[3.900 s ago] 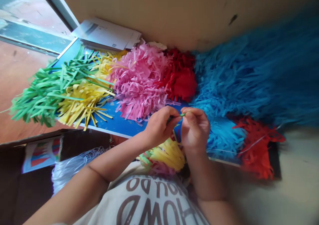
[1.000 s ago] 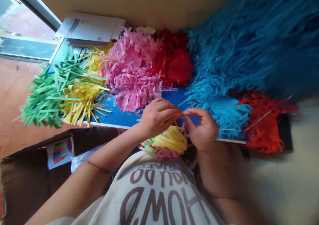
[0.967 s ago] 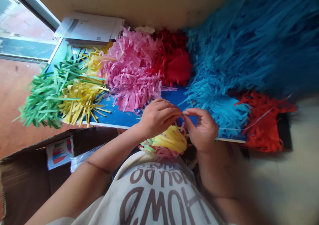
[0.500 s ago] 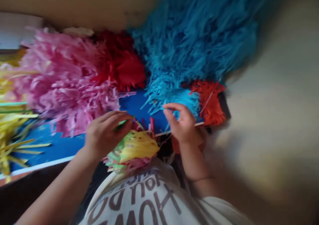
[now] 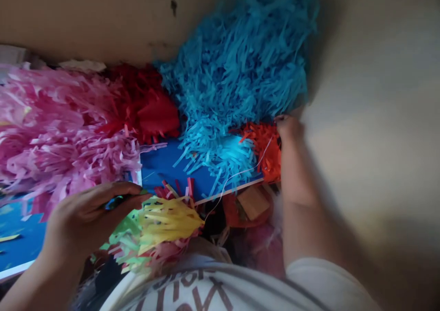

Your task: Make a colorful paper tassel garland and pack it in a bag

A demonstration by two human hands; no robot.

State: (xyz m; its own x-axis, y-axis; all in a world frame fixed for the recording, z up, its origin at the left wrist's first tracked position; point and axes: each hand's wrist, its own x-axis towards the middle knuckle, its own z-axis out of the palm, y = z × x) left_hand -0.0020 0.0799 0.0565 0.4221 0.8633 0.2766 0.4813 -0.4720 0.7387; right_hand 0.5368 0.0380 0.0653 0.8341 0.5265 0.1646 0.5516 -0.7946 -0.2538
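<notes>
My left hand (image 5: 77,217) pinches green paper (image 5: 143,192); right hand (image 5: 289,126), grip unclear. String (image 5: 225,185), if tugged, could snag orange fringe (image 5: 270,162).

Dark mark (image 5: 173,7) on tan wall (image 5: 103,22)

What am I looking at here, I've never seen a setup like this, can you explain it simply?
There's no machine: these are a person's two bare hands, seen by one camera worn on the head, looking forward and down. On or beside the flat blue tabletop with a white edge are fluffy heaps of fringed strips, apparently paper: pink heap, dark red heap, sky-blue heap and orange-red heap. The left hand pinches a small green piece, beside a tufted yellow, green and pink bundle. A thin white string runs from that bundle across the orange-red heap, near the right hand; whether that hand grips anything is unclear.
</notes>
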